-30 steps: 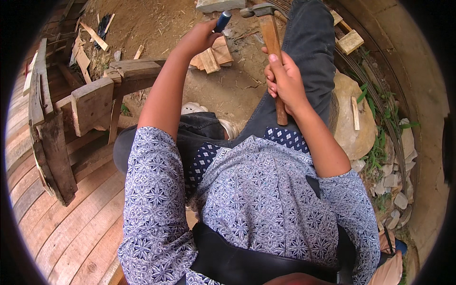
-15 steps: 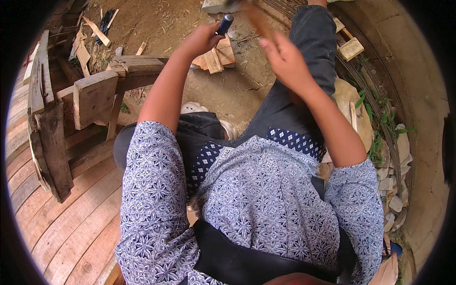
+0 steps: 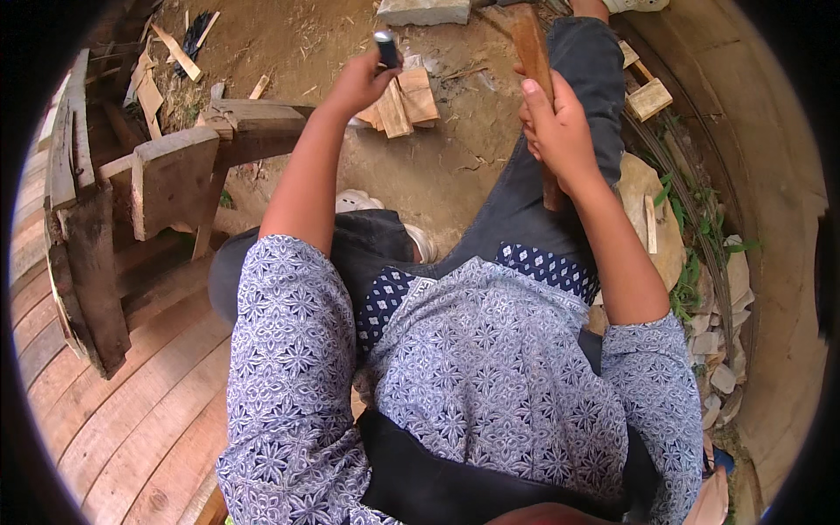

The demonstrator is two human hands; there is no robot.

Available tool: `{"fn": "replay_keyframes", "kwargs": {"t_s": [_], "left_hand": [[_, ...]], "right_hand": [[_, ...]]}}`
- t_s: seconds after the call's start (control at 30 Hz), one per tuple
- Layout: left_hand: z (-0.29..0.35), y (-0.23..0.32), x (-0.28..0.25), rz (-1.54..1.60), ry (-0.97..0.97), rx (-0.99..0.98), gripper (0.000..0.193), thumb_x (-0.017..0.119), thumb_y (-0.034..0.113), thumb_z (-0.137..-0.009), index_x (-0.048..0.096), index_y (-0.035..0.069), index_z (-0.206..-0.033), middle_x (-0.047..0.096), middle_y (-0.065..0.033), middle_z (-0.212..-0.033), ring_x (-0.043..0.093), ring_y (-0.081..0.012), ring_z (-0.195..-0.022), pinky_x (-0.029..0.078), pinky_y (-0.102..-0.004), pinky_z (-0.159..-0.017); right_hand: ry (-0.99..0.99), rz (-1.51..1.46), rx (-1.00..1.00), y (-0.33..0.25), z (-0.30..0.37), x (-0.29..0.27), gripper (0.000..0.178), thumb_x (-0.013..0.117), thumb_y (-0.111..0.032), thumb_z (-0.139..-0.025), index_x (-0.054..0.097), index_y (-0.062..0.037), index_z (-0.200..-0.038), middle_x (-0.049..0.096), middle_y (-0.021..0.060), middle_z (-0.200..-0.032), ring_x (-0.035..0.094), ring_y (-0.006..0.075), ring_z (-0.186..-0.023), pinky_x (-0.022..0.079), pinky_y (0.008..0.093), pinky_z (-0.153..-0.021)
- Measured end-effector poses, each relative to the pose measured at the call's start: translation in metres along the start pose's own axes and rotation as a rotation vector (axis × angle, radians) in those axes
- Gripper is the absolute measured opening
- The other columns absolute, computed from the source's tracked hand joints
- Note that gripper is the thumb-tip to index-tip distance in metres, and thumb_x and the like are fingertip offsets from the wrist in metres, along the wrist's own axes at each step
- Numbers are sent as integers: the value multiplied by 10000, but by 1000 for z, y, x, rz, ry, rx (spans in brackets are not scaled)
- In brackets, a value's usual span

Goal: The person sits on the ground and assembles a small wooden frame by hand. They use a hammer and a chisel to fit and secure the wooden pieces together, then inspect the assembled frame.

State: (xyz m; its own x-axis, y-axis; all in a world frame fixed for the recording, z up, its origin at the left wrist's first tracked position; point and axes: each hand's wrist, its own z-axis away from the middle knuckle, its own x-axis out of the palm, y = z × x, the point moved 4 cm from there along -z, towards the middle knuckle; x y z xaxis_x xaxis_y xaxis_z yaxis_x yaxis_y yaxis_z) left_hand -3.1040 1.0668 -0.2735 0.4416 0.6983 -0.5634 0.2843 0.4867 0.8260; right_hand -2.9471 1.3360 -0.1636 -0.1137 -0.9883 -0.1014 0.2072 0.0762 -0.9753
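My left hand is closed around the dark blue handle of a chisel, whose silver end points up; its blade is hidden from view. In my right hand is a hammer, gripped by its flat brown wooden handle. The handle slants up from above my right thigh, and the hammer's dark head is cut off at the top edge. Just past my left hand, a few short pale wood pieces lie on the dirt. A grey stone block rests farther off.
A rough wooden frame and curved planks stand at my left. To the right, long thin rods, a wood block, rocks and green plants border a wall. Wood scraps litter the far left ground.
My right hand has swung the hammer to the right, away from the chisel, and its handle now stands steeper. My left hand has shifted slightly left with the chisel.
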Motion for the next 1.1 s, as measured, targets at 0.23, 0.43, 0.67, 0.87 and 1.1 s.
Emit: {"fn": "replay_keyframes", "kwargs": {"t_s": [0.23,0.43,0.67,0.87,1.1], "left_hand": [[22,-43,-20,343,100,-178,240,688,33,-919,627,-15,-1146,712,-106,-1110,684,-198,-1050,552,-332,-923],[-14,22,3,-373,-19,-34,274,716,164,-904,641,22,-1126,719,-165,-950,717,-257,-898,555,-368,-766],[-44,47,3,-386,-97,190,271,704,221,-916,641,42,-1109,698,-200,-892,682,-340,-804,522,-427,-720],[-48,35,-5,-441,-115,168,248,697,216,-919,645,35,-1081,699,-196,-896,676,-353,-826,517,-424,-742],[-47,41,1,-452,-127,152,237,697,217,-916,653,45,-1073,699,-197,-893,676,-370,-846,518,-432,-748]], "right_hand": [[-102,-222,207,4,12,18,365,517,-334,-1046,537,-93,-1320,416,-70,-703,342,-1,-487,316,178,-425],[-151,-213,199,3,13,18,375,517,-331,-1046,533,-90,-1332,413,-69,-702,342,2,-488,318,179,-427],[-129,-278,186,-9,14,15,383,513,-333,-1047,528,-88,-1341,406,-66,-700,342,4,-485,326,178,-431],[-130,-297,226,-1,14,18,402,511,-339,-1048,514,-93,-1366,403,-65,-701,343,4,-489,327,178,-433],[-164,-299,228,-3,16,24,403,505,-330,-1050,508,-94,-1376,405,-63,-706,340,5,-494,328,185,-437]]}}
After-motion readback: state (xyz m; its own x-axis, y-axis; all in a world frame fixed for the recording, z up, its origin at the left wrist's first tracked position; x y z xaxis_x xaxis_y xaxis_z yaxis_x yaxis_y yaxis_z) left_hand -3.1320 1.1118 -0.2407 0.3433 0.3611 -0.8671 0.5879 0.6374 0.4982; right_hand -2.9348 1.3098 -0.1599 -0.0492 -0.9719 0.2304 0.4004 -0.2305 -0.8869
